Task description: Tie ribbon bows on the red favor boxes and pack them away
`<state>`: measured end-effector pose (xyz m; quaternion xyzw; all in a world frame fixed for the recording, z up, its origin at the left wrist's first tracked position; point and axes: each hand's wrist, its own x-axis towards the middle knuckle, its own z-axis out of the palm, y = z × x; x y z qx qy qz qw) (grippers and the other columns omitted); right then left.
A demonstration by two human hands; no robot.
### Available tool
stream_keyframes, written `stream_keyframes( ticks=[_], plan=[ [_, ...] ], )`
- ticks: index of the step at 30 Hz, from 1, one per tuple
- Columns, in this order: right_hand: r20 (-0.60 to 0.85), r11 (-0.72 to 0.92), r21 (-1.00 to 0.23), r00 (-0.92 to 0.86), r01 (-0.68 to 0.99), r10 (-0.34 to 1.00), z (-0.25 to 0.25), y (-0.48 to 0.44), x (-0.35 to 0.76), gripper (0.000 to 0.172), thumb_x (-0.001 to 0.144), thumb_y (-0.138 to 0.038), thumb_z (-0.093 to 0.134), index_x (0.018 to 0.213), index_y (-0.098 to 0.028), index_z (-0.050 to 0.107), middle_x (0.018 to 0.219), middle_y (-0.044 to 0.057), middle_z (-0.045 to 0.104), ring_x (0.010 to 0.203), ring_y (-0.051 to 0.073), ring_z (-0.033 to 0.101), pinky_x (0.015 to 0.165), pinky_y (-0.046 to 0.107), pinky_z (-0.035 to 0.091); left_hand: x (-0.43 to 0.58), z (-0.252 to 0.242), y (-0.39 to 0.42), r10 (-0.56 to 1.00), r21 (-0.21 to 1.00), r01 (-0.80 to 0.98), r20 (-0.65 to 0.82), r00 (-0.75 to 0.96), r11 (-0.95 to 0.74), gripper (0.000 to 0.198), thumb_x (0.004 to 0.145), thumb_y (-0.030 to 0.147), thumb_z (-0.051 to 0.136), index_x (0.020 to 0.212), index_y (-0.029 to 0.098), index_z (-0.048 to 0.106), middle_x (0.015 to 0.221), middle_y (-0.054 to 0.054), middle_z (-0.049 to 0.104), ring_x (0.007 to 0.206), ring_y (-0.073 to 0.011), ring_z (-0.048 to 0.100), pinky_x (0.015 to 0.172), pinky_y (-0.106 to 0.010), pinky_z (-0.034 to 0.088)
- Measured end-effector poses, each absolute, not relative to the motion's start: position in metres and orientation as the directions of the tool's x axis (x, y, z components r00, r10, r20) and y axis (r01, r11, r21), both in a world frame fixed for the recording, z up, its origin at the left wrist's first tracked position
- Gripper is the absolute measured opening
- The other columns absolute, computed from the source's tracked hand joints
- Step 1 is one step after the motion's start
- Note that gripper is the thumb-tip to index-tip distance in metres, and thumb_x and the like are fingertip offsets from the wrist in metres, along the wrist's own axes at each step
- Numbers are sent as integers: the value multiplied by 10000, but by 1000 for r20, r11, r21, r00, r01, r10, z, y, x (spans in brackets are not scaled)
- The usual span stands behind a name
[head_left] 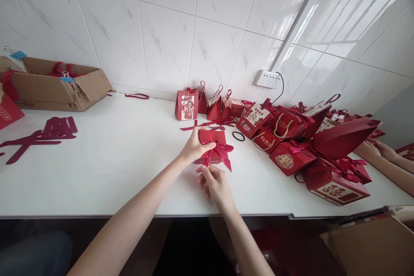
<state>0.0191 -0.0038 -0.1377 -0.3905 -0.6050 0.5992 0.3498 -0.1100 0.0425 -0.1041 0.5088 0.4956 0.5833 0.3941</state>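
Note:
A small red gift box (pixel 217 136) sits on the white table in front of me, with a dark pink ribbon bow (pixel 223 152) on it. My left hand (pixel 197 145) grips the box from the left, its thumb pressing by the knot of the bow. Just below, my right hand (pixel 215 183) is closed, pinching a ribbon tail (pixel 208 158) between thumb and forefinger. Part of the box's front is hidden behind the ribbon and my hands. Behind the box lie loose red ribbon strips (pixel 207 124) and a black ring-shaped band (pixel 238 136).
Finished-looking red boxes (pixel 287 159) crowd the right, where another person's hands (pixel 378 151) rest. More small boxes (pixel 186 105) stand by the tiled wall below a power strip (pixel 268 79). At left are a cardboard box (pixel 48 92) and ribbon strips (pixel 58 128). The table's front edge (pixel 129 215) is close.

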Motion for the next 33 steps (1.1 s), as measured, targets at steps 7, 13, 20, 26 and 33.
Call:
stream_keyframes(
  ticks=[7, 13, 20, 26, 33],
  plan=[
    [-6, 10, -993, -135, 117, 991, -126, 8, 73, 506, 779, -666, 460, 658, -178, 511, 574, -5, 500, 461, 97, 454, 327, 175, 320, -109, -106, 40, 968, 970, 121, 226, -113, -213, 533, 665, 288, 705, 1071, 212, 368, 878, -9, 605, 845, -190, 609, 810, -358, 463],
    [86, 158, -958, -287, 238, 954, -132, 9, 62, 472, 818, -617, 457, 628, -185, 461, 539, -21, 487, 368, 65, 371, 339, 192, 294, -108, -106, 40, 959, 965, 122, 249, -135, -233, 515, 666, 308, 698, 1046, 215, 362, 825, 9, 588, 825, -185, 601, 773, -338, 474],
    [34, 165, -922, -351, 350, 936, -133, 20, 89, 457, 801, -613, 484, 729, -165, 544, 643, -3, 534, 370, 72, 434, 347, 216, 366, -109, -105, 38, 969, 968, 107, 235, -72, -226, 516, 670, 302, 692, 1050, 231, 351, 762, 36, 574, 773, -171, 594, 758, -325, 467],
    [184, 255, -957, -384, 142, 905, -120, 61, 99, 651, 764, -601, 562, 1273, -240, 376, 1331, 154, 418, 1105, 262, 554, 822, 401, 528, -108, -106, 34, 966, 958, 127, 258, 10, -257, 514, 682, 313, 682, 1062, 235, 344, 781, 33, 577, 706, -156, 590, 703, -306, 468],
    [313, 568, -802, -680, 185, 663, -120, 75, 86, 1124, 616, -332, 784, 1440, -326, 19, 1472, 131, 192, 1379, 293, 206, 1016, 485, 380, -108, -107, 33, 954, 954, 37, 295, 56, -298, 516, 685, 324, 698, 1060, 233, 355, 743, 39, 578, 703, -152, 590, 698, -301, 477]
  ],
)
